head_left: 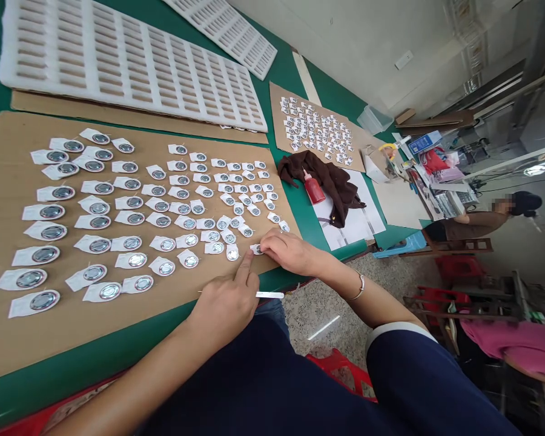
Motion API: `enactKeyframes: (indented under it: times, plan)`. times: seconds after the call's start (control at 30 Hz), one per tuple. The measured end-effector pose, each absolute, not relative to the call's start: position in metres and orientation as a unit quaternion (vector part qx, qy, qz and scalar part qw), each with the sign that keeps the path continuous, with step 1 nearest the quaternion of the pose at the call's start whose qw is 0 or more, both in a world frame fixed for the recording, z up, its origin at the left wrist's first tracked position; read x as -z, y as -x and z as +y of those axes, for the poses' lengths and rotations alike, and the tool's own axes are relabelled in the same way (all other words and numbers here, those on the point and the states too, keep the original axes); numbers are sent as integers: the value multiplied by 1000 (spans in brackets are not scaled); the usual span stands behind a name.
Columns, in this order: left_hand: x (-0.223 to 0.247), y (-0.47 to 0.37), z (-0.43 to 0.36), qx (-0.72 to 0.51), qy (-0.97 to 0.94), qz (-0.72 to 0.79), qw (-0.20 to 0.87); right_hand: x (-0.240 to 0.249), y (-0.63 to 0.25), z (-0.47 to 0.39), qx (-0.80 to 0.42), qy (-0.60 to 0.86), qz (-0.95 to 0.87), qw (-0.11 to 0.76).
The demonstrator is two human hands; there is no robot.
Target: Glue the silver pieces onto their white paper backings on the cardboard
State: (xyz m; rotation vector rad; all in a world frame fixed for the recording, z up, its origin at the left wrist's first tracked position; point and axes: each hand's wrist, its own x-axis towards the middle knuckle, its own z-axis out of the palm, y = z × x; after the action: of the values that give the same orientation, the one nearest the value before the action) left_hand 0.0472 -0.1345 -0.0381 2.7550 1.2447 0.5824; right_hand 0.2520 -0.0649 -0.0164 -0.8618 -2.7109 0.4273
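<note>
Rows of round silver pieces with white paper tabs (51, 212) lie on a brown cardboard sheet (22, 345). My left hand (227, 303) is closed around a slim white pen-like tool (270, 295), whose thin tip pokes out on the left. Its index finger stretches forward to the white tab of one silver piece (256, 249) near the sheet's right edge. At that same piece, my right hand (288, 251) has its fingertips pressed together on the silver end and covers part of it.
White slotted foam trays (136, 57) lie behind the sheet. On the right are a dark brown cloth (340, 188), a red bottle (314, 189) and another cardboard sheet (279, 130) with more pieces. A red stool (345, 369) stands below; other people sit far right.
</note>
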Motion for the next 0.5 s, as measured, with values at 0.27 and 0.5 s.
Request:
enactKeyframes:
  times: [0.27, 0.5]
  plan:
    - [37, -47, -135, -185, -895, 406, 34, 15, -250, -67, -138, 314, -932, 116]
    - [36, -47, -134, -186, -894, 407, -1, 8, -250, -64, -123, 294, -943, 90]
